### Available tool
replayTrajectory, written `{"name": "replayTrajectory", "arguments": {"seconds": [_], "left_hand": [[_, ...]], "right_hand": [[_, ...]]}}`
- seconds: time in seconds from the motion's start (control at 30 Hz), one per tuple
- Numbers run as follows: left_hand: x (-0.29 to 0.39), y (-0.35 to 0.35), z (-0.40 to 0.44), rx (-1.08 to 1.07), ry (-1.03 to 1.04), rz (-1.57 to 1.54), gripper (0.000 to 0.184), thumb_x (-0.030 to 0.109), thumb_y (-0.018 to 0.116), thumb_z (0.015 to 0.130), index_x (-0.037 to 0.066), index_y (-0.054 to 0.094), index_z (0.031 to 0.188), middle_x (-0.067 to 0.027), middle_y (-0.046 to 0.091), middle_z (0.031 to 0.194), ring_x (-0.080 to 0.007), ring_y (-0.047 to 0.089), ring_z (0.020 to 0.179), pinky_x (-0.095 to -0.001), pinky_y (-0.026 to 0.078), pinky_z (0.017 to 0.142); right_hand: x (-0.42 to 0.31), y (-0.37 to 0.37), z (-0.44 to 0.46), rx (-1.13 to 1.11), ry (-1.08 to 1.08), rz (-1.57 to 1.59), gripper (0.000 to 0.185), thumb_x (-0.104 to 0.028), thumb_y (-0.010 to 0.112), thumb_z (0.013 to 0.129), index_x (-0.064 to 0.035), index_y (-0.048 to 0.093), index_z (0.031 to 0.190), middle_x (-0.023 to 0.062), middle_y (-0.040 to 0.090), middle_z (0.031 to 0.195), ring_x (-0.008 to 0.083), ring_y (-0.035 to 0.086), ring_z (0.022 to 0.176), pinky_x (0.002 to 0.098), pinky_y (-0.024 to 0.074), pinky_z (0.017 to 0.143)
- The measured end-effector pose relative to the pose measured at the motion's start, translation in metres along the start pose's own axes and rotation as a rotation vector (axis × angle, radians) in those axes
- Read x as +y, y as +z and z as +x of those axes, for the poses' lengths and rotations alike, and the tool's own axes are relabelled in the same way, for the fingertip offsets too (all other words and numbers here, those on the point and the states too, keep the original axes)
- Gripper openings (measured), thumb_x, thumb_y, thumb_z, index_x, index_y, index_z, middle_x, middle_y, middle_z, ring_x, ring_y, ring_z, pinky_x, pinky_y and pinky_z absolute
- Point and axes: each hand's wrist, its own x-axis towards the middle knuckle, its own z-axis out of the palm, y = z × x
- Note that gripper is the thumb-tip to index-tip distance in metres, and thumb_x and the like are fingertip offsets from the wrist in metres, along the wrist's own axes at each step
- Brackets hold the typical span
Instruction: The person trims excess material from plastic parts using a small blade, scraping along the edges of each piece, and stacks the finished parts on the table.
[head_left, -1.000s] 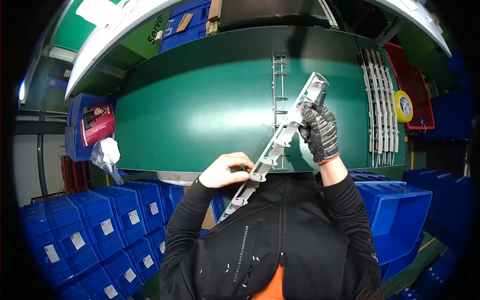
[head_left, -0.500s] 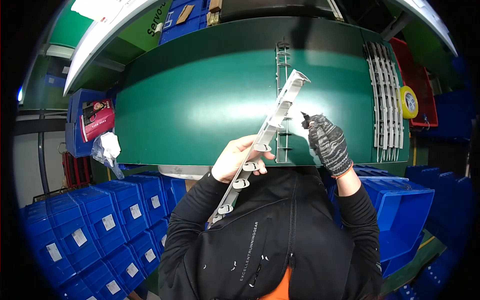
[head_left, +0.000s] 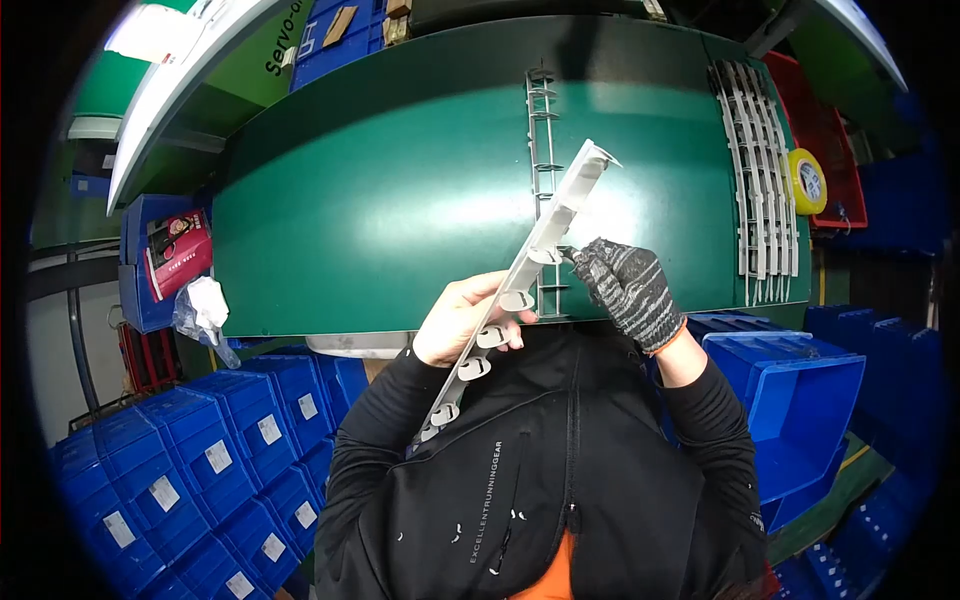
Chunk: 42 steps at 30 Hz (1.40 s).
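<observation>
A long light-grey plastic strip (head_left: 572, 190) with rounded tabs along one edge slants up from my torso over the green table. My bare left hand (head_left: 455, 320) is closed around its lower middle. On my right hand (head_left: 632, 288) is a grey-and-black knit glove. Its fingers pinch a small dark pointed tool (head_left: 568, 253), mostly hidden, whose tip is at one of the tabs. I cannot tell whether it touches. Behind the held strip, a similar ladder-like strip (head_left: 547, 167) lies on the table.
Several more grey strips (head_left: 762, 180) lie side by side at the table's right end, beside a yellow tape roll (head_left: 808, 182) and a red bin (head_left: 838, 150). Blue crates (head_left: 190, 420) are stacked at left. An open blue crate (head_left: 800, 430) stands at right. A red packet (head_left: 180, 250) sits by the left edge.
My right hand has moved left, bringing the dark tool from open space to a tab of the held strip. My left hand still grips the strip. The whole view has shifted slightly.
</observation>
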Motion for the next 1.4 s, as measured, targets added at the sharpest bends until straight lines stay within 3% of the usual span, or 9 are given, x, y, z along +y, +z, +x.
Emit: {"name": "replayTrajectory", "arguments": {"seconds": [0.1, 0.2, 0.33, 0.8, 0.93, 1.0, 1.03, 1.2, 1.4], "left_hand": [[0.002, 0.0, -0.001, 0.014, -0.004, -0.027, 0.035, 0.022, 0.059, 0.083, -0.002, 0.052, 0.106, -0.0164, 0.061, 0.087, -0.0203, 0.063, 0.062, -0.0281, 0.052, 0.054], [0.006, 0.003, 0.001, 0.044, -0.005, -0.055, 0.034, 0.021, 0.058, 0.084, -0.002, 0.052, 0.108, -0.0176, 0.061, 0.09, -0.0207, 0.063, 0.064, -0.0278, 0.052, 0.055], [0.007, 0.005, 0.003, 0.127, -0.043, -0.085, 0.032, 0.017, 0.055, 0.085, -0.003, 0.052, 0.109, -0.0183, 0.061, 0.093, -0.0215, 0.064, 0.066, -0.0273, 0.053, 0.056], [0.003, 0.002, 0.007, 0.059, -0.038, -0.122, 0.034, 0.017, 0.056, 0.085, -0.004, 0.05, 0.111, -0.0184, 0.06, 0.092, -0.0225, 0.064, 0.069, -0.0283, 0.054, 0.058], [0.007, 0.002, 0.006, 0.065, -0.085, -0.134, 0.039, 0.022, 0.056, 0.085, -0.004, 0.047, 0.114, -0.0189, 0.06, 0.091, -0.0232, 0.064, 0.068, -0.0289, 0.054, 0.057], [0.007, 0.001, 0.007, -0.005, -0.072, -0.217, 0.043, 0.026, 0.056, 0.085, -0.004, 0.046, 0.114, -0.0195, 0.06, 0.089, -0.0244, 0.064, 0.066, -0.0292, 0.054, 0.057], [0.005, 0.001, 0.009, -0.008, -0.068, -0.215, 0.043, 0.026, 0.056, 0.085, -0.004, 0.046, 0.114, -0.0195, 0.06, 0.089, -0.0244, 0.064, 0.066, -0.0292, 0.054, 0.057], [0.002, 0.007, 0.025, -0.247, -0.249, -0.313, 0.053, 0.039, 0.051, 0.086, -0.003, 0.042, 0.118, -0.0207, 0.059, 0.092, -0.0264, 0.064, 0.07, -0.0307, 0.053, 0.06], [0.026, -0.007, 0.005, -0.145, 0.039, 0.423, 0.034, 0.016, 0.04, 0.09, -0.001, 0.044, 0.12, -0.0132, 0.058, 0.1, -0.0191, 0.061, 0.084, -0.0269, 0.048, 0.07]], "right_hand": [[-0.004, 0.003, -0.002, 0.286, 0.019, 0.032, 0.017, -0.011, 0.052, 0.084, 0.0033, 0.061, 0.085, 0.0074, 0.056, 0.064, 0.0149, 0.051, 0.053, 0.0263, 0.0393, 0.051], [-0.011, 0.003, -0.006, 0.171, 0.178, 0.03, 0.014, -0.011, 0.053, 0.082, -0.0003, 0.062, 0.085, 0.0139, 0.059, 0.073, 0.0289, 0.056, 0.064, 0.0348, 0.044, 0.059], [-0.002, 0.013, -0.003, 0.217, -0.176, -0.287, 0.014, -0.015, 0.055, 0.081, -0.0042, 0.063, 0.08, 0.0115, 0.06, 0.074, 0.0276, 0.057, 0.068, 0.0362, 0.0449, 0.061], [-0.011, 0.012, 0.005, 0.217, 0.031, -0.295, 0.011, -0.013, 0.064, 0.074, -0.0025, 0.062, 0.077, 0.0116, 0.056, 0.068, 0.0261, 0.055, 0.062, 0.033, 0.0434, 0.056], [0.003, -0.002, -0.003, 0.255, 0.011, -0.091, 0.015, -0.019, 0.064, 0.076, -0.0044, 0.063, 0.078, 0.0071, 0.056, 0.066, 0.0213, 0.055, 0.061, 0.0325, 0.0432, 0.055], [0.004, -0.009, -0.006, 0.228, 0.534, 0.759, 0.022, -0.024, 0.062, 0.08, -0.0037, 0.062, 0.086, 0.0002, 0.054, 0.065, 0.0127, 0.051, 0.055, 0.0257, 0.0406, 0.05], [0.008, -0.005, 0.0, 0.212, 0.405, 0.991, 0.03, -0.03, 0.058, 0.084, -0.0033, 0.058, 0.097, -0.0035, 0.051, 0.066, 0.0057, 0.044, 0.049, 0.019, 0.0346, 0.044], [0.002, 0.009, 0.021, 0.157, 0.427, 1.123, 0.034, -0.036, 0.053, 0.086, -0.0058, 0.055, 0.1, -0.0035, 0.046, 0.06, 0.0029, 0.034, 0.039, 0.0166, 0.0278, 0.035], [-0.006, -0.034, 0.042, 0.572, 0.263, 1.173, 0.033, -0.04, 0.05, 0.086, -0.0077, 0.056, 0.093, -0.0036, 0.044, 0.054, 0.0057, 0.036, 0.039, 0.0191, 0.0275, 0.035]]}}
